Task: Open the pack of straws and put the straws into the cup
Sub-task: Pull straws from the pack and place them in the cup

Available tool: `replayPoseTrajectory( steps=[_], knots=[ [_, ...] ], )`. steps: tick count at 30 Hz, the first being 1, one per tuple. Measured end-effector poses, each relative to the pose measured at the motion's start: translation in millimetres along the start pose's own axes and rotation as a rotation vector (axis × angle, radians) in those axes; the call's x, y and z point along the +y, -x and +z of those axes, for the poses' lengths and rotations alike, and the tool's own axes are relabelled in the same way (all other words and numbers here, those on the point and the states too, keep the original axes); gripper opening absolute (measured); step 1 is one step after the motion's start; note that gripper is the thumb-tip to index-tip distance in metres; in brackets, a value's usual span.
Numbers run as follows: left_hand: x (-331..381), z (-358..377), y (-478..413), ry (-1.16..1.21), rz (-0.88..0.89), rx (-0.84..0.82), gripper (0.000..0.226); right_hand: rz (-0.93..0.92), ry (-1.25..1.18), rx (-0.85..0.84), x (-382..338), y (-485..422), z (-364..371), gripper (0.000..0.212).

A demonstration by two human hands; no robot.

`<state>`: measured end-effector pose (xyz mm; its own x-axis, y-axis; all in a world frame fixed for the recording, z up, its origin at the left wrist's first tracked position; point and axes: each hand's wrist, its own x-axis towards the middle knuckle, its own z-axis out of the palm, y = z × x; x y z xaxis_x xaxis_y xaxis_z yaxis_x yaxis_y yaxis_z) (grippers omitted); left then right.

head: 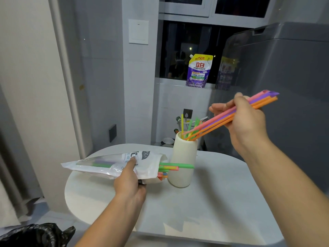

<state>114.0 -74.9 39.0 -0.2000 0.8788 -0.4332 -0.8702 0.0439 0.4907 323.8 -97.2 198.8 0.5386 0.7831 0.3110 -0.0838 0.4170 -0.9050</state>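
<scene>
Above the cup (183,161), the right hand (243,120) grips slanted straws (231,116), tips inside its mouth, while the left hand (130,179) holds the pack (114,164) beside it.

I see a cream cup (183,152) and a white, dark-lettered pack (147,168). The raised straws (220,121) are pink, purple, orange.

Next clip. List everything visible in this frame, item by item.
table: one, white
cup: one, cream, on table
pack: one, white, open, above table beside cup
held straws: several, pink, purple, orange, tips in cup
cup straws: few, yellow, green, in cup
pack straws: several, mixed colours, poking from pack
pouch: one, purple, window sill
bag: one, black, bottom left
switch: one, white, wall
left hand: grips pack
right hand: holds held straws
</scene>
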Motion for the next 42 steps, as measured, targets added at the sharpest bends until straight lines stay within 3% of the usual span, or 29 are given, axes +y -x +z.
replayPoseTrajectory(
  steps=[9,16,20,23,27,30,32,35,37,39,42],
  knots=[
    [2.2,-4.2,-1.7,-0.045,0.02,-0.009,0.046,0.123,0.326,-0.112,1.3,-26.0,30.7,0.021],
    [2.5,-4.9,-1.7,-0.054,0.021,-0.014,0.047,0.12,0.658,-0.21,19.0,-40.7,49.6,0.013],
    [3.1,-5.2,0.1,-0.062,0.021,-0.016,0.046,0.182,0.806,-0.324,34.5,-48.9,52.7,0.023],
    [3.1,-5.3,0.7,-0.074,0.0,-0.035,0.047,0.18,0.945,-0.436,47.9,-52.8,51.1,0.042],
    [2.9,-4.6,0.9,-0.073,-0.011,-0.046,0.047,0.116,0.869,-0.346,62.2,-54.4,48.2,0.062],
    [2.9,-4.1,3.3,-0.078,-0.004,-0.046,0.047,0.027,0.795,-0.254,65.5,-56.1,46.0,0.097],
    [3.5,-3.8,4.5,-0.078,0.003,-0.037,0.046,-0.061,0.768,-0.255,64.9,-56.6,45.3,0.106],
    [4.2,-2.8,5.8,-0.083,0.009,-0.038,0.047,-0.26,0.741,-0.299,65.5,-52.0,44.9,0.1],
    [4.6,-1.8,7.8,-0.084,0.013,-0.037,0.046,-0.371,0.869,-0.334,66.9,-48.1,43.5,0.08],
    [4.6,-1.7,8.7,-0.084,0.01,-0.043,0.045,-0.4,1.132,-0.422,69.4,-47.3,40.0,0.055],
    [5.5,-1.5,10.5,-0.079,-0.001,-0.055,0.045,-0.347,1.344,-0.53,68.6,-42.1,33.6,0.057]
  ],
)
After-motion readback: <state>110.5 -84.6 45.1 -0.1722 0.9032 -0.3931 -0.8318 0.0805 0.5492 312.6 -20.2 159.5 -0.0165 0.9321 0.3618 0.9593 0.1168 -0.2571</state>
